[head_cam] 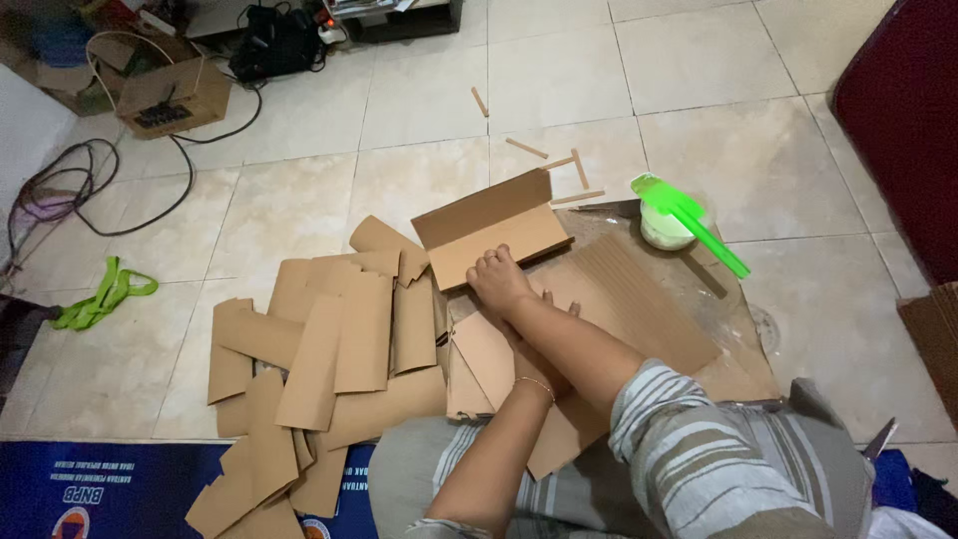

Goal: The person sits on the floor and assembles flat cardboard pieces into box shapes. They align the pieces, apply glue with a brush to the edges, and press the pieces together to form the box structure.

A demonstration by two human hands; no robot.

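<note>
The right hand [499, 279] presses fingers-down on a folded brown cardboard piece with an upright flap [491, 230], which lies on the tiled floor beyond a large corrugated sheet [639, 299]. The left hand [534, 374] is tucked under the right forearm among flat brown cardboard cutouts [479, 359] — whether it grips cannot be told. Further right stands a white tub [661, 228] with a green plastic spatula [689, 222] across it.

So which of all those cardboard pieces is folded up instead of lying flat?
The folded piece under the right hand: one flap stands up, while the pile lies flat.
</note>
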